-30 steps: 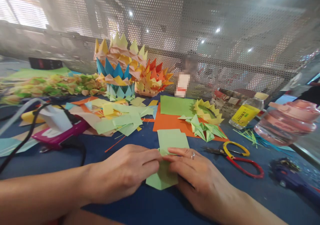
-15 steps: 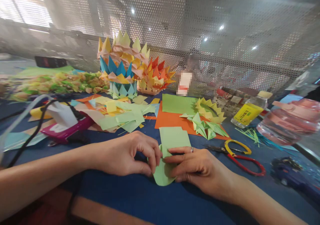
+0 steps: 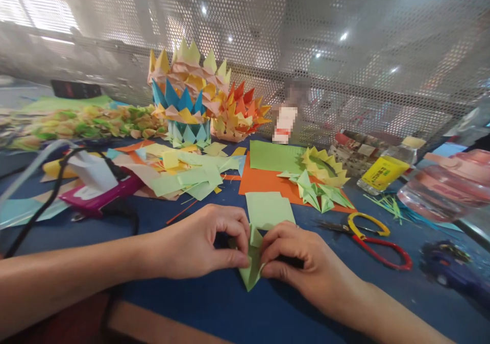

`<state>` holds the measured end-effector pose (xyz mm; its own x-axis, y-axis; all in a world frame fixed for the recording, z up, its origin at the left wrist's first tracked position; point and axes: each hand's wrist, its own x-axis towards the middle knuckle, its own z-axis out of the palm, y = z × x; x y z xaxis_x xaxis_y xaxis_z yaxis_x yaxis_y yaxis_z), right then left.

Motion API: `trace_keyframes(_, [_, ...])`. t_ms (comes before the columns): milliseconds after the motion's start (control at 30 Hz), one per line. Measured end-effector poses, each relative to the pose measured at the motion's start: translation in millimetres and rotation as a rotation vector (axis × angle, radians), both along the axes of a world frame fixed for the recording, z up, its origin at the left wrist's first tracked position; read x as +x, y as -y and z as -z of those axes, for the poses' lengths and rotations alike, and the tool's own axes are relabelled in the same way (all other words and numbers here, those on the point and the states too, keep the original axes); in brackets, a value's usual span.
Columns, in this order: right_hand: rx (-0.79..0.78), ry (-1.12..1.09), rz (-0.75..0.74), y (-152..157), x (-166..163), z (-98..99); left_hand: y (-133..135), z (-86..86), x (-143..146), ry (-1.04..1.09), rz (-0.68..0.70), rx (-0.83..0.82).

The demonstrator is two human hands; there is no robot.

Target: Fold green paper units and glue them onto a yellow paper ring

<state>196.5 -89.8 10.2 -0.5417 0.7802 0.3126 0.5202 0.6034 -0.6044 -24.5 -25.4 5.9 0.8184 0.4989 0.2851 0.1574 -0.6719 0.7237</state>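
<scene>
A small piece of light green paper (image 3: 250, 275) lies on the blue table, folded so that its near end comes to a point. My left hand (image 3: 218, 239) pinches its left edge between thumb and fingers. On the other side, my right hand (image 3: 293, 254) pinches the right edge. Just beyond the hands are flat light green paper pieces (image 3: 270, 210). Folded green paper shapes (image 3: 312, 191) rest farther back on an orange sheet (image 3: 264, 185).
Yellow-and-red-handled scissors (image 3: 369, 237) lie to the right, near a bottle (image 3: 386, 170) and a pink jug (image 3: 447, 180). Paper scraps (image 3: 191, 170) and a purple device (image 3: 101, 193) with a cord are at left. Paper crowns (image 3: 184, 104) stand behind.
The near end of the green paper has gone from rounded and curled to a folded point. My right hand has moved from fingers laid along the paper to a pinch at its edge.
</scene>
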Motion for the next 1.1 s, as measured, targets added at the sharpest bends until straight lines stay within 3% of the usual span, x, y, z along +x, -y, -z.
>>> trace_keyframes(267, [-0.171,-0.007,0.162,1,-10,-0.6,5,1.8,3,0.016,-0.028,0.008])
trace_keyframes(867, [-0.192,0.033,0.228,4,-17,2.7,8,4.4,3,0.005,-0.006,0.043])
trace_keyframes(967, [-0.186,0.023,0.220,4,-17,3.1,10,3.9,1,-0.001,-0.019,0.158])
trace_keyframes(1100, [-0.187,0.013,0.231,4,-17,4.1,14,7.1,-3,-0.014,0.001,0.588])
